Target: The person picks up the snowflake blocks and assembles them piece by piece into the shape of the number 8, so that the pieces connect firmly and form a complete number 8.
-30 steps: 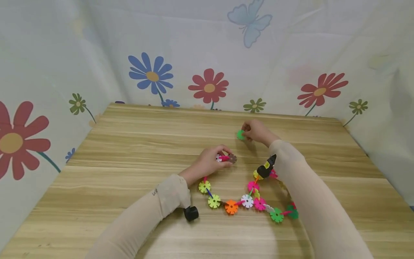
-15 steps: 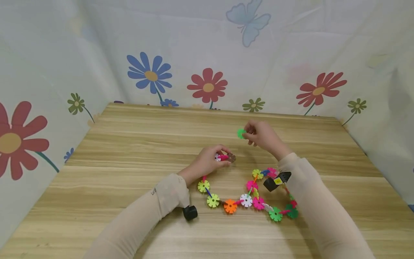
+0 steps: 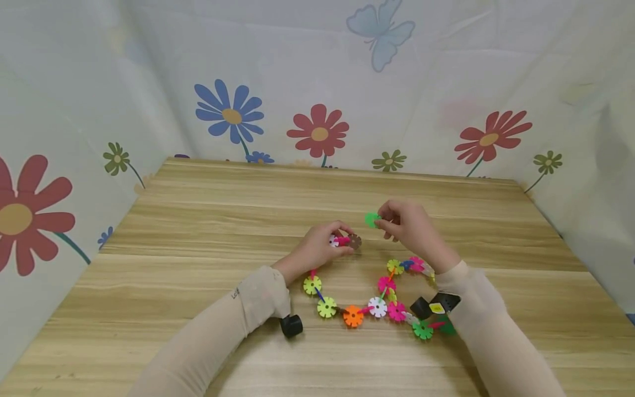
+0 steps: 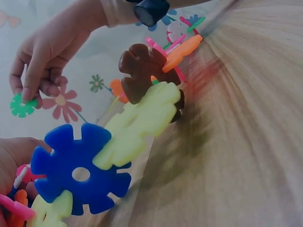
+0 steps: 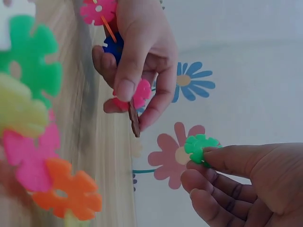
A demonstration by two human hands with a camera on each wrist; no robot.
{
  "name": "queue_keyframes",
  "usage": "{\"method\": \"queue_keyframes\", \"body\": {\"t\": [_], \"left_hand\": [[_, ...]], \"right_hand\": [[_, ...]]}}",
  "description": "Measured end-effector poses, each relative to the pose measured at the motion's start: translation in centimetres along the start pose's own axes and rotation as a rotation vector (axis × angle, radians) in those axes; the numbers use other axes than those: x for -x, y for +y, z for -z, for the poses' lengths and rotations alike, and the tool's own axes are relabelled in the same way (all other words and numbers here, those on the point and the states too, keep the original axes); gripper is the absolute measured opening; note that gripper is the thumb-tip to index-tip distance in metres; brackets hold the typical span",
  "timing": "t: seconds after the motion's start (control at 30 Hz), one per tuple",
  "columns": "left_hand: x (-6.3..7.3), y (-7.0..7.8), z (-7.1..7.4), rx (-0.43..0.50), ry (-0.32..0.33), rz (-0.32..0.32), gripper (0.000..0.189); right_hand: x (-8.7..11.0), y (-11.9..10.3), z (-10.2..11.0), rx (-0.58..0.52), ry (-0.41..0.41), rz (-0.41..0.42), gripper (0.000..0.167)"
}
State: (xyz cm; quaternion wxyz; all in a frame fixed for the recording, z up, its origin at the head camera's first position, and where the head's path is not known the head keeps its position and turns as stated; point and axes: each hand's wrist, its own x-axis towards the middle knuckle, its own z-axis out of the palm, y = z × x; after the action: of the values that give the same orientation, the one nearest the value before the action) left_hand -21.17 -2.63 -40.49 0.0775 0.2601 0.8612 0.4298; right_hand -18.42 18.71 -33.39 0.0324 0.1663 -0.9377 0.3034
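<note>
My left hand grips the end of a chain of notched plastic interlocking discs. A brown disc sticks out past its fingertips, linked to a pink disc. To the right and slightly farther back, my right hand pinches a loose green interlocking disc between thumb and fingers, above the table. The two held discs are apart. From the left hand the chain curves toward me through a yellow disc and an orange disc. Its right side loops under the right forearm, which hides part of it.
The chain lies on a wood-grain table, with pink, white and green discs on its right side. Behind the table hangs a pale cloth printed with flowers. Each sleeve carries a black wrist camera.
My right hand has come nearer to me with the green disc, slightly to the right, and its forearm now covers other discs of the loop. The left hand keeps its hold and place.
</note>
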Motion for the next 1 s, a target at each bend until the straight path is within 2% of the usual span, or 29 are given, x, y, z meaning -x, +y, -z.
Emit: {"method": "queue_keyframes", "body": {"t": [0.17, 0.3, 0.43, 0.53, 0.7, 1.0], "left_hand": [[0.0, 0.0, 0.0, 0.005, 0.019, -0.014, 0.036], [0.0, 0.0, -0.1, 0.005, 0.03, -0.021, 0.034], [0.1, -0.1, -0.1, 0.005, 0.035, -0.024, 0.033], [0.1, -0.1, 0.0, 0.023, 0.037, -0.021, 0.031], [0.0, -0.1, 0.0, 0.038, 0.045, -0.021, 0.031], [0.0, -0.1, 0.0, 0.05, 0.044, -0.031, 0.031]], "right_hand": [[1.1, -0.3, -0.7, 0.041, -0.004, 0.009, 0.008], [1.6, -0.2, -1.2, 0.034, -0.013, 0.012, 0.007], [1.9, -0.4, -1.6, 0.019, -0.045, -0.022, 0.007], [2.0, -0.5, -1.8, 0.048, -0.058, -0.033, 0.007], [2.2, -0.6, -2.4, 0.128, -0.037, -0.012, 0.008], [2.4, -0.8, -3.3, 0.164, 0.013, 0.022, 0.009]]}}
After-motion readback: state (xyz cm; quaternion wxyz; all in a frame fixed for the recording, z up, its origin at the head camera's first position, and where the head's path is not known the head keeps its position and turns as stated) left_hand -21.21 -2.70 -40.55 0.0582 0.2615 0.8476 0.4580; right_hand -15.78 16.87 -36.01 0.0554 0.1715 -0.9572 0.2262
